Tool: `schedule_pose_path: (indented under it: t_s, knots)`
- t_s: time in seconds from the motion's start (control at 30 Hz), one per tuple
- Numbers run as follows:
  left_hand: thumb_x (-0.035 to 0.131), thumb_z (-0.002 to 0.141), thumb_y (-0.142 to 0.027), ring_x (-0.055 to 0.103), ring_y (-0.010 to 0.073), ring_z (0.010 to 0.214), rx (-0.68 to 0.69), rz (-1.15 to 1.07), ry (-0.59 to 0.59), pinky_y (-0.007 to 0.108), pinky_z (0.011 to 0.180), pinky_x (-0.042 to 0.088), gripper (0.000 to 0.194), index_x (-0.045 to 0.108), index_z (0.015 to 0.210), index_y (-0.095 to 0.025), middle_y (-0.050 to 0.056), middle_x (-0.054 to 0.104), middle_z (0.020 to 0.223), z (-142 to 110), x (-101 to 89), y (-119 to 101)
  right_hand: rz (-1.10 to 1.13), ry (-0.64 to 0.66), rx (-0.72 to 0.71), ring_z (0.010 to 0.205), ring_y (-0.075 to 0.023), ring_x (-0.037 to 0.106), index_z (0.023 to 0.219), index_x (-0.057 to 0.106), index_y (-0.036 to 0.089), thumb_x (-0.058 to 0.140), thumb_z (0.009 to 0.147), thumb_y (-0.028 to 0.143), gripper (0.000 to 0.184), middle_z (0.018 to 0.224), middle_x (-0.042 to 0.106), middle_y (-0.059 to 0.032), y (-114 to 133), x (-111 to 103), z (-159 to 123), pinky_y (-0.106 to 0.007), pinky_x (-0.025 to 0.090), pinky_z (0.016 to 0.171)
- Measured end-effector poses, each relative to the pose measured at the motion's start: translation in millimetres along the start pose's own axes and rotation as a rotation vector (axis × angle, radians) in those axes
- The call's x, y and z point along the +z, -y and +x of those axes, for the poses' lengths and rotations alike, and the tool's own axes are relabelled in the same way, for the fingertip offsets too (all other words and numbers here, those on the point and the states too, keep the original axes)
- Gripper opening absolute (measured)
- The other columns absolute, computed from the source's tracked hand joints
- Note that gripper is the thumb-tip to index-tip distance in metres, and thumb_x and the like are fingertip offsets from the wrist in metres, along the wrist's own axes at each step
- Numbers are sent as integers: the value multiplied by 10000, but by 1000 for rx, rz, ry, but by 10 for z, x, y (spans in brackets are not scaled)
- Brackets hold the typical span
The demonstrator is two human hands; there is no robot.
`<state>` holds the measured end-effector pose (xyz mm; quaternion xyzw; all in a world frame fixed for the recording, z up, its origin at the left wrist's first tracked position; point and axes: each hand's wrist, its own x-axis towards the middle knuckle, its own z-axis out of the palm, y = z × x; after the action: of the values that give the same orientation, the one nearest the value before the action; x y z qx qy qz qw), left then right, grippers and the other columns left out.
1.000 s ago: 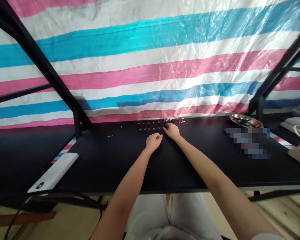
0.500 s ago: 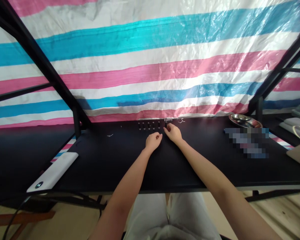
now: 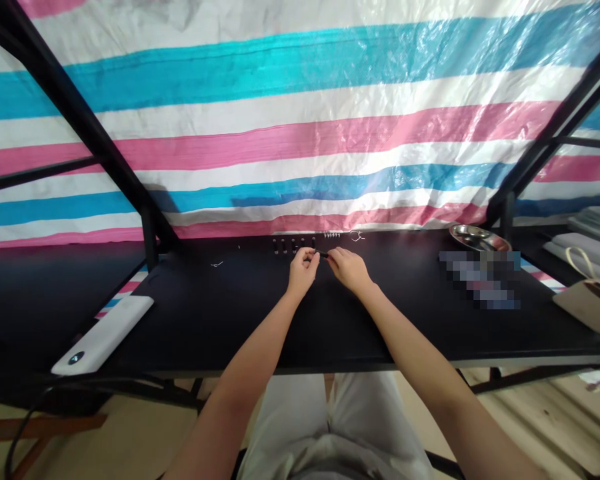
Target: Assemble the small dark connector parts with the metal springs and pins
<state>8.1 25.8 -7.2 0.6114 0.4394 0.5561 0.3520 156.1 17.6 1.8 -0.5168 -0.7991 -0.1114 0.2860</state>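
Between my two hands, just above the dark table, is a small black cylinder [image 3: 322, 254]. My left hand [image 3: 303, 270] pinches around its left end, and the fingertips of my right hand [image 3: 350, 269] are closed on its right end. Just beyond my left hand, several similar dark cylinders with pale ends [image 3: 284, 246] lie in a row. A row of small white pieces [image 3: 332, 235] lies behind my hands near the table's back edge. Beside that row are thin white strands [image 3: 357, 237]. The covered middle of the held cylinder is too small to make out.
A white oblong device [image 3: 105, 335] lies at the left. At the right back stands a shiny metal dish [image 3: 480, 238] behind a blurred patch, with a beige bag [image 3: 587, 307] further right. A thin white scrap [image 3: 217, 264] lies left of the row. Striped sheeting [image 3: 300, 153] hangs behind.
My right hand has picked up a dark cylinder near the white pieces and brought it toward my left hand. My left hand has risen and now pinches it too. The view has shifted slightly.
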Motion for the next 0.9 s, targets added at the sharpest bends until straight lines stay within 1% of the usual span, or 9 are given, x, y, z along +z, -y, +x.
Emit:
schedule_pose_path:
  t_s: [0.17, 0.27, 0.4, 0.6, 0.77, 0.9]
  knots:
    - [541, 760, -374, 418, 27, 346, -42, -87, 44, 169, 345, 319, 234, 497, 863, -168, -26, 558, 671, -16, 38, -46, 48, -21, 25, 742, -166, 542, 910, 584, 184, 376, 910, 311, 243, 830, 605, -72, -45, -113, -75, -245, 340, 612]
    - [555, 744, -367, 419, 27, 342, -74, -109, 49, 165, 347, 323, 232, 490, 837, -165, -30, 566, 648, -10, 33, -65, 155, -21, 32, 741, -151, 559, 924, 582, 199, 408, 899, 323, 214, 833, 613, -52, -75, -115, -87, -229, 366, 616]
    - [556, 736, -374, 409, 28, 333, -102, -148, 45, 164, 334, 295, 230, 478, 789, -164, -30, 563, 623, 2, 9, -96, 259, -27, 32, 752, -150, 574, 942, 590, 203, 408, 897, 349, 237, 842, 617, -53, -81, -102, -88, -230, 402, 647]
    - [560, 729, -419, 404, 25, 331, -150, -197, 39, 160, 325, 257, 273, 482, 725, -158, -30, 553, 584, 3, -6, -125, 297, -40, 29, 802, -161, 592, 1034, 588, 199, 386, 904, 346, 282, 905, 627, -71, -45, -108, -84, -243, 436, 692]
    - [551, 727, -443, 406, 31, 325, -221, -272, 1, 163, 322, 250, 309, 448, 660, -160, -37, 526, 538, 13, -1, -115, 303, -45, 17, 823, -163, 595, 1044, 589, 198, 372, 909, 337, 290, 936, 629, -72, -39, -102, -89, -242, 442, 703]
    - [540, 729, -458, 399, 28, 321, -246, -277, -35, 162, 322, 241, 319, 440, 656, -165, -44, 512, 527, 25, -3, -106, 297, -25, 32, 810, -158, 594, 1055, 587, 207, 383, 904, 340, 286, 917, 631, -65, -36, -113, -92, -241, 440, 701]
